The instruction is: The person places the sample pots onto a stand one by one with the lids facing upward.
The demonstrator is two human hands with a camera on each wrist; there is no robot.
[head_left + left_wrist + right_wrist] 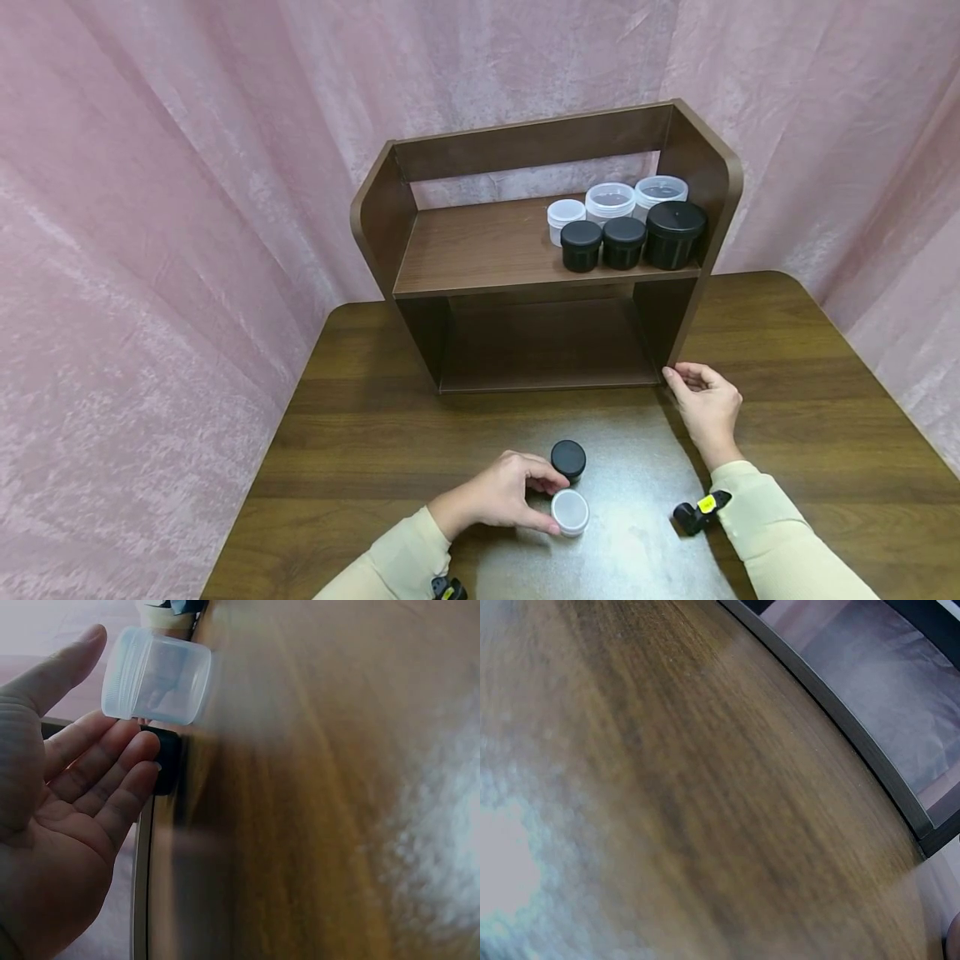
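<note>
Left hand [498, 497] touches the clear plastic jar [570, 512] near the surface's front edge, fingers loose; a firmer, squarer pinch would help

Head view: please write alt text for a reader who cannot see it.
A person's left hand touches a small clear jar beside a small black jar on a dark wooden table. The right hand rests by the lower right corner of a brown two-tier shelf, whose upper tier holds six more jars.
</note>
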